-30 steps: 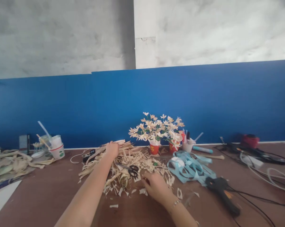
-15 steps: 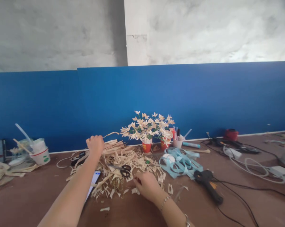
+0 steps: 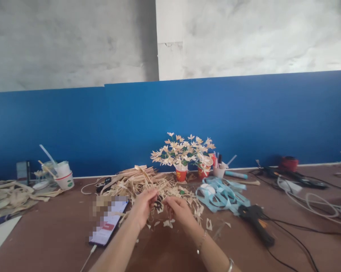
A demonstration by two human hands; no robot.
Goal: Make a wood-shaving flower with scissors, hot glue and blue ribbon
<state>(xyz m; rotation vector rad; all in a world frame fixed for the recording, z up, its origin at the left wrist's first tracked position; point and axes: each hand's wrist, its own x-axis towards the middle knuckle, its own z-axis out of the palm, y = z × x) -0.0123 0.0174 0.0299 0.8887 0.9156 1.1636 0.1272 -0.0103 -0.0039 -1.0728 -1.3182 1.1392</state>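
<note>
My left hand is closed, its thumb and fingers pinching a thin pale strip that rises up and to the left. Close beside it, my right hand has its fingers drawn together near the left fingertips; whatever they hold is too small to make out. Both hands are in front of a heap of pale dried strips and scraps. Black-handled scissors lie partly hidden behind the fingers. Beyond the heap, pale star-shaped flowers stand in red cups.
A phone with a cable lies left of my left arm. To the right are blue ribbon, a black glue gun and several cables. A white cup stands at left, a pen cup behind the ribbon.
My left hand has come down and right, bringing the strip close to my right hand. The phone shows more fully. The view has shifted slightly left.
</note>
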